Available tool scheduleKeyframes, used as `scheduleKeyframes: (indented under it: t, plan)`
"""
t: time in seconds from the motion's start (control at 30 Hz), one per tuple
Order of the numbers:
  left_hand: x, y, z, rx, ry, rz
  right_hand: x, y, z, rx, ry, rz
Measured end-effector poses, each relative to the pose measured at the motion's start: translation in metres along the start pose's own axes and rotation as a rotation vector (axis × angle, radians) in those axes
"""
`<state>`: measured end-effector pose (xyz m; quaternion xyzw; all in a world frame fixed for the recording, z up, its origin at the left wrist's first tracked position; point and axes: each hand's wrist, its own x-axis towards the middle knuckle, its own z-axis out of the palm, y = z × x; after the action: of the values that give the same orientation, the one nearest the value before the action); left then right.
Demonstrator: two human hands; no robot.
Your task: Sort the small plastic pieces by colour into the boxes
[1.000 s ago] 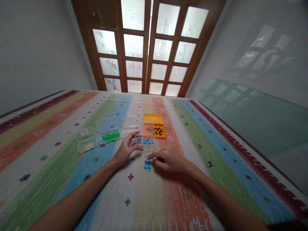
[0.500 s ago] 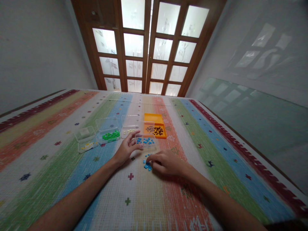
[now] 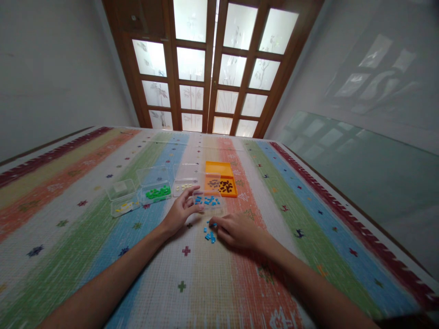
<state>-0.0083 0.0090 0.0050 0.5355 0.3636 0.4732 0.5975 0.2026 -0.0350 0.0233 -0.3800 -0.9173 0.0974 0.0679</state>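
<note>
My left hand grips the left side of a small clear plastic box, thumb at its front edge and fingers at the back corner. Several small blue toy bricks lie inside it. In front of the box, a loose group of similar blue bricks is scattered on the striped tablecloth. My right hand is low over the cloth just right of this group, its fingers curled. A bit of blue shows at the index fingertip, where a brick seems pinched; the thumb is mostly hidden.
An open orange box with dark brown pieces stands behind the blue box. To the left are open clear boxes with cream pieces, green pieces and yellow pieces. The tablecloth reaches toward glazed wooden doors.
My right hand has shifted slightly away and to the right, from the near blue bricks to those closer to the box. My left hand and the box stay in place.
</note>
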Motion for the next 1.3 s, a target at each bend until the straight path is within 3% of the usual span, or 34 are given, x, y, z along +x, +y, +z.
scheduleKeyframes:
  t: [0.37,0.57,1.3]
  plan:
    - [0.001,-0.001,0.0,-0.018,-0.002,-0.001,-0.003,0.007,-0.007,0.025,0.046,0.007]
    - [-0.001,0.0,0.0,0.012,-0.007,-0.009,-0.007,0.003,-0.011,0.227,-0.021,-0.059]
    - [0.0,-0.002,-0.001,0.012,-0.018,0.008,-0.005,0.014,-0.007,0.288,-0.055,-0.143]
